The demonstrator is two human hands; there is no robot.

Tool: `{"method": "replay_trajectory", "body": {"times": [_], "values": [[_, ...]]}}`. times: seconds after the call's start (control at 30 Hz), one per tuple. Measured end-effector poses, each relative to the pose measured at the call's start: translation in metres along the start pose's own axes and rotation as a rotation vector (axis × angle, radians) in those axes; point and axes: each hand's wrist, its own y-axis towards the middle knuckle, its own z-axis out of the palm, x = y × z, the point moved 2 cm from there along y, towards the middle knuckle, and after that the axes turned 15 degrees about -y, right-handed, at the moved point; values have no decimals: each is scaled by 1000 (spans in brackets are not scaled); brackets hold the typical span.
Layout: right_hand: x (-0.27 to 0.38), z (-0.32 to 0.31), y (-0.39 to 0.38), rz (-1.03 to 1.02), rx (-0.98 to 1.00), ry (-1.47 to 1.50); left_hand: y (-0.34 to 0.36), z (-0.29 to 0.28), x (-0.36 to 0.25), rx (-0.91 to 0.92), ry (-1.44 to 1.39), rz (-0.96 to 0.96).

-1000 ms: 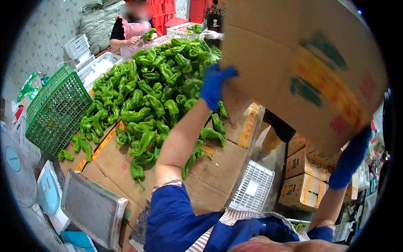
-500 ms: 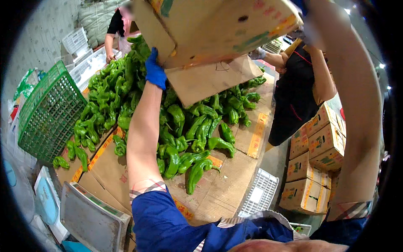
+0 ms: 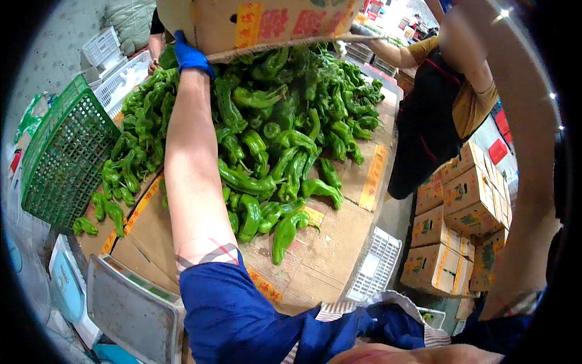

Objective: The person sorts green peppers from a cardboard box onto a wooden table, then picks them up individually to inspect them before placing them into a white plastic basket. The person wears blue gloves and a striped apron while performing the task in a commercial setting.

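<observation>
My left hand (image 3: 193, 56), in a blue glove, grips the lower left edge of a printed cardboard box (image 3: 279, 24) held tilted above the table. The box is cut off by the top of the view. Beneath it spreads a big heap of long green peppers (image 3: 291, 151), with a few loose ones at the near side. My right forearm (image 3: 521, 158) rises along the right edge, and its hand is out of the picture. A co-worker's gloved hand (image 3: 364, 30) is at the box's right side.
Cardboard (image 3: 327, 267) covers the table. On the left stand a green plastic crate (image 3: 66, 151) and a grey-topped container (image 3: 130, 303). White crates (image 3: 130, 79) are at the far left. A co-worker (image 3: 430, 121) stands at the right, near stacked cartons (image 3: 448, 242) and a white crate (image 3: 377, 261).
The box has moved up and left with my left hand and turned, uncovering more of the peppers. Its hanging flap no longer covers the heap. My right hand has left the view.
</observation>
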Motion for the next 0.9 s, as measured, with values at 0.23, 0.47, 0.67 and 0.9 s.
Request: {"method": "replay_trajectory", "body": {"times": [0.23,0.47,0.67,0.9], "values": [[-109,-30,-293,198,925,150,25,-14,7,-44,211,50],[-90,-91,-477,1086,1602,617,66,-18,22,-54,86,-106],[-86,-79,-505,1221,1511,794,97,14,10,191,67,-105],[-80,-22,-464,1249,1261,937,79,-16,-4,-19,182,-5]]}}
